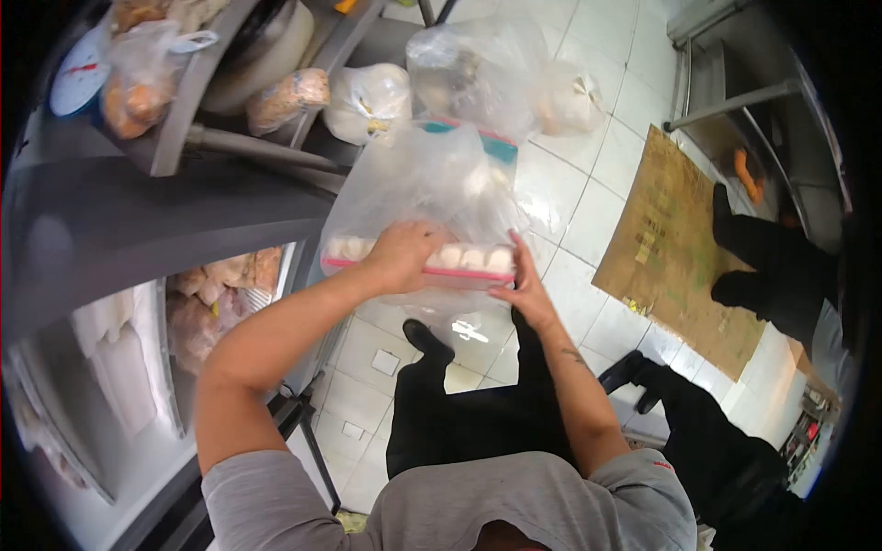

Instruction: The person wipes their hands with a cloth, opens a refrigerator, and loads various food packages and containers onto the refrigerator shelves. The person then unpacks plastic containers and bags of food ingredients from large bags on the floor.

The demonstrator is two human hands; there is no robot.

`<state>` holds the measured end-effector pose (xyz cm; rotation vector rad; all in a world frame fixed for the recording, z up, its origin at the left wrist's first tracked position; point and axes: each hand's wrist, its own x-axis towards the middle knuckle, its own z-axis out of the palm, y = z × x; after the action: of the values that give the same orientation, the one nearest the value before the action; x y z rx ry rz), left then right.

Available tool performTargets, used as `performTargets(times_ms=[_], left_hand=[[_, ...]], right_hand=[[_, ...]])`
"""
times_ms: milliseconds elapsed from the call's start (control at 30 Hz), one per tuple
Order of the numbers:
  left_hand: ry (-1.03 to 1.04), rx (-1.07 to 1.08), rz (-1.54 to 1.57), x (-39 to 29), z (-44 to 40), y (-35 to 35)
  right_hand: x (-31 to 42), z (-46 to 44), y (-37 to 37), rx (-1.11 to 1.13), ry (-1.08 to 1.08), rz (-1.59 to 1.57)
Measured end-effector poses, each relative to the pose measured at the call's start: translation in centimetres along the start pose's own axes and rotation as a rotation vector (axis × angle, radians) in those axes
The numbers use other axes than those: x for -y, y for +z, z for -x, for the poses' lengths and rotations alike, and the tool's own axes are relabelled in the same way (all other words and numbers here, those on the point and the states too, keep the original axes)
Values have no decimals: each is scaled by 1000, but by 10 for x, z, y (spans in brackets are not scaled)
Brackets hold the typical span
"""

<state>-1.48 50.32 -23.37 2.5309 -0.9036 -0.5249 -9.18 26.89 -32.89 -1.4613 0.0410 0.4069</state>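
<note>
A tray with a pink rim (469, 275) holds several white pieces (450, 256) in a row, partly covered by a clear plastic bag (413, 174). My left hand (402, 257) lies over the tray's near edge, left of its middle, with the fingertips partly hidden at the plastic. At the tray's right end, my right hand (525, 283) grips the corner, thumb below and fingers along the side. Under the plastic, a teal and pink edge (498, 147) shows at the far side.
Filled plastic bags (367, 99) stand beyond the tray, beside a metal shelf (257, 147). An open compartment with bagged food (207, 312) is at left. Cardboard (680, 248) covers floor tiles at right, where two other people's dark-clothed legs (772, 257) show.
</note>
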Motion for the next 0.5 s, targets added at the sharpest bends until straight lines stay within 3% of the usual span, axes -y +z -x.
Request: performTargets(times_ms=[33, 100, 200, 267, 333, 400, 433, 500], left_hand=[[-29, -33, 4, -12, -1, -26], [-87, -106, 0, -37, -1, -81], [-194, -270, 180, -84, 15, -174], [-436, -279, 496, -117, 37, -220], [-552, -394, 717, -150, 62, -252], [-532, -616, 808, -175, 91, -262], [-548, -704, 812, -186, 107, -265], [-556, -888, 923, -218, 138, -278]], right_hand=[[8, -1, -19, 18, 10, -8], [5, 2, -57, 7, 74, -310], [17, 6, -63, 52, 75, -585], [31, 2, -38, 223, 67, -789], [81, 9, -2, 384, 67, -914], [154, 10, 5, 196, 140, -962], [174, 6, -2, 279, 216, -949], [235, 16, -1, 446, 173, -902]])
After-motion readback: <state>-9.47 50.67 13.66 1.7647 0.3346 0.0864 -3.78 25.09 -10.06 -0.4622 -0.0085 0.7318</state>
